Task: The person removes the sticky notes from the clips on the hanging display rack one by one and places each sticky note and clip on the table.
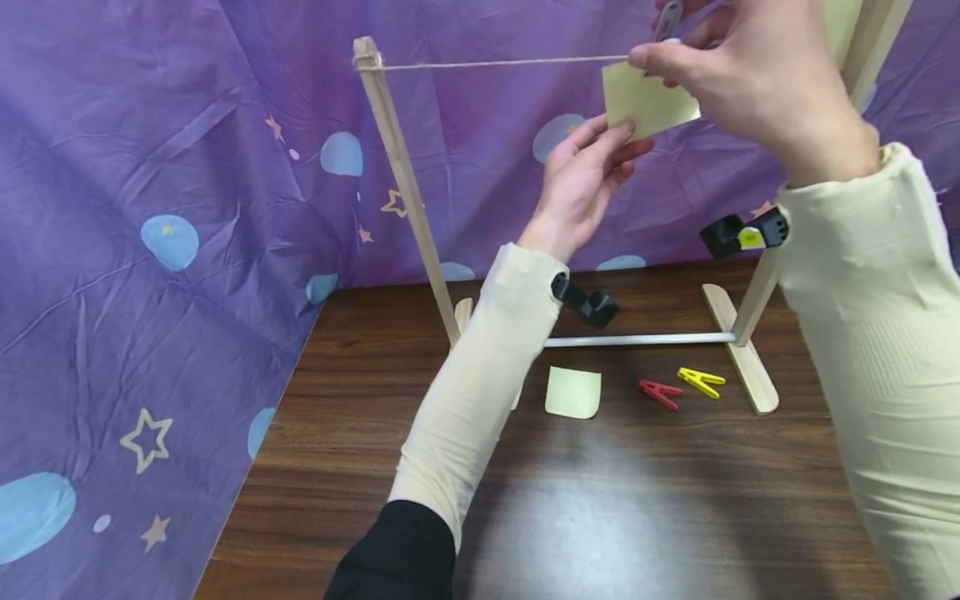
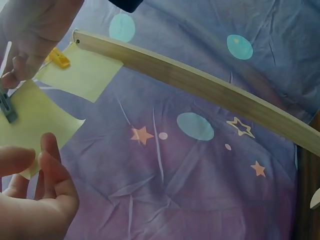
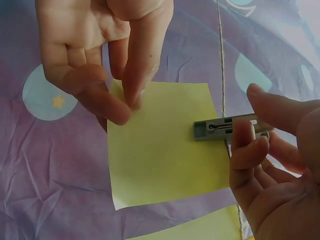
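Observation:
My left hand point(image 1: 581, 179) pinches a pale yellow sticky note point(image 1: 648, 100) by its lower edge, between thumb and fingers. The note hangs just under a thin string point(image 1: 487, 63). Above it my right hand point(image 1: 765, 79) grips a grey clothespin point(image 1: 668, 21). In the right wrist view the clothespin's tip point(image 3: 201, 131) lies over the note's edge beside the string; whether it clamps both cannot be told. Farther along the string, a second sticky note point(image 2: 82, 77) hangs from a yellow-orange clothespin point(image 2: 60, 58) near the wooden post point(image 2: 175, 77).
A wooden frame stands on the brown table point(image 1: 600, 517), with a left post point(image 1: 405, 183), a white crossbar point(image 1: 637, 340) and a right foot point(image 1: 750, 375). Another sticky note point(image 1: 573, 393), a red clothespin point(image 1: 660, 393) and a yellow clothespin point(image 1: 702, 382) lie before it. Purple cloth point(image 1: 225, 333) hangs behind.

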`<state>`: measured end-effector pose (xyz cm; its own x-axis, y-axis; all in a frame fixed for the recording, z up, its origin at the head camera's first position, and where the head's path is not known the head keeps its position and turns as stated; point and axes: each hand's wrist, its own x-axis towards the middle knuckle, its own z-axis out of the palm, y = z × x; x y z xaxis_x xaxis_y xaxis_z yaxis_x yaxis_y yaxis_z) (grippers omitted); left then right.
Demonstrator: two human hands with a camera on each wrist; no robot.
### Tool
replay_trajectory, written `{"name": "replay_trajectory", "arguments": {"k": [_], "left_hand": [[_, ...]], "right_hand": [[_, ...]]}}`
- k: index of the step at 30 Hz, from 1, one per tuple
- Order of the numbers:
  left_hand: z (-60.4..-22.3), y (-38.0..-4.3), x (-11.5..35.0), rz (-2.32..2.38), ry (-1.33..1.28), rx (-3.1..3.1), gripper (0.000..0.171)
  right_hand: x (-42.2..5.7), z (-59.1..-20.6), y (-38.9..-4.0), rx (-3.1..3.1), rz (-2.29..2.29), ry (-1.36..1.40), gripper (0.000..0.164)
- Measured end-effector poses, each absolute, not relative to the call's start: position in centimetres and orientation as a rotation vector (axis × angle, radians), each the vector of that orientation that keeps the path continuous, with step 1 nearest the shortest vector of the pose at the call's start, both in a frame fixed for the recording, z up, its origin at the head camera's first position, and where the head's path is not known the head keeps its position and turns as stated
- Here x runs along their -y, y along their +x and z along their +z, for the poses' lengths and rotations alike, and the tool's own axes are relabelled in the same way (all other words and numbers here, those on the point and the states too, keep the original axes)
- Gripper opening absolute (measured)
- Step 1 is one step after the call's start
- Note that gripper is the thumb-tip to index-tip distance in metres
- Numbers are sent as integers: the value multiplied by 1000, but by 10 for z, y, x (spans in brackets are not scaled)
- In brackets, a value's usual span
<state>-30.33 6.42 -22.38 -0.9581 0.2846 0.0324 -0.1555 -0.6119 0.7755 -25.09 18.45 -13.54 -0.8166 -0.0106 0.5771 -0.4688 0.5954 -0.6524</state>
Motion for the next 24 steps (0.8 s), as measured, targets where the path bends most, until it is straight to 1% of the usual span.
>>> {"name": "replay_trajectory", "arguments": {"k": [4, 8, 11, 16, 19, 24], "left_hand": [[-224, -303, -64, 2610, 209, -1278, 28], [-223, -304, -64, 2611, 200, -1320, 27], [-223, -306, -64, 2611, 198, -1342, 26], [-222, -306, -65, 2614, 193, -1361, 25], [-222, -305, -64, 2620, 195, -1373, 24], [-220, -302, -63, 2627, 205, -1399, 18]], "right_hand": [[-186, -134, -253, 2309, 1069, 376, 35], [-189, -133, -254, 2320, 1066, 365, 45], [-190, -132, -254, 2329, 1064, 332, 41], [-188, -133, -255, 2306, 956, 303, 30], [-186, -134, -255, 2265, 973, 293, 24], [-184, -134, -255, 2196, 1143, 287, 29]]}}
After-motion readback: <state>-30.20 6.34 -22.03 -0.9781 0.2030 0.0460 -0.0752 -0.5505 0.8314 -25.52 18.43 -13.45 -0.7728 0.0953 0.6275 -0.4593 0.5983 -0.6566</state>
